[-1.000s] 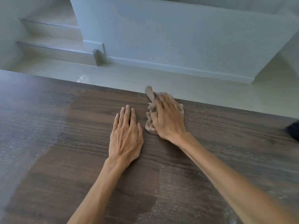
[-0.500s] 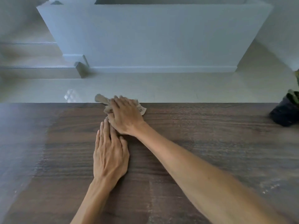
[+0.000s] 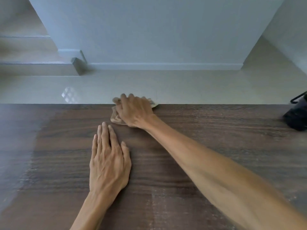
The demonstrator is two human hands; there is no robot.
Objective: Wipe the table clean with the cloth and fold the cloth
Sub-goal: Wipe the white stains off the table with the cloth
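**Right hand presses a cloth at the far edge of a wooden tabletop**

Seen from a head-worn camera looking down, a dark brown wood-grain tabletop fills the lower half of the view. Its far edge runs straight across the middle of the picture, with pale glossy floor tiles beyond it.

The right hand reaches forward to that far edge, near the centre. Its fingers curl down over a small crumpled beige cloth, holding it bunched against the wood. Part of the cloth pokes out to the left of the hand and a little shows on the right, slightly over the edge. The hand and cloth are a little blurred.

The left hand lies flat on the tabletop, palm down, fingers straight and close together, holding nothing. It sits nearer the person and just left of the cloth, with its fingertips close to the cloth but apart from it.

A dark black object stands at the far right by the edge, cut off by the frame; what it is cannot be told. Bare wood stretches between it and the right hand, and more lies to the left of both hands, where the surface looks hazy and greyish.

Beyond the floor stand a white wall and pale steps at left.
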